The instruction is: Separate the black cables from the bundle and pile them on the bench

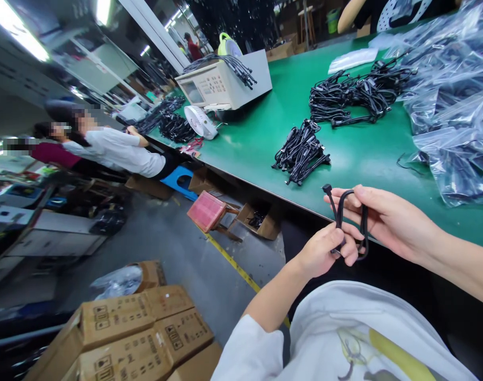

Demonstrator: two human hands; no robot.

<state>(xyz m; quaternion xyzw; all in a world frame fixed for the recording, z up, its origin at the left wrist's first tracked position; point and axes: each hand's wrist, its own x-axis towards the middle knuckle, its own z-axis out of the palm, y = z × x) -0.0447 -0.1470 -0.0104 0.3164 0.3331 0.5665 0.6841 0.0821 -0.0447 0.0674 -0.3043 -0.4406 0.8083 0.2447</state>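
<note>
A black cable [364, 225], folded into loops, is held between both hands at the front edge of the green table [249, 143]. My left hand [324, 248] is closed around its lower left part, with a plug end sticking up above the fingers. My right hand [378, 217] pinches the top of the loop between thumb and fingers. Beyond the hands, a small pile of bundled black cables [301, 153] lies on the table. A larger cable pile [356, 95] sits farther back.
Clear plastic bags [459, 106] heap up at the right. A beige instrument [225, 82] with cables on top and a white fan [200, 121] stand farther left. A red-topped stool [207, 210], cartons [146, 328] and people in the left background are also visible.
</note>
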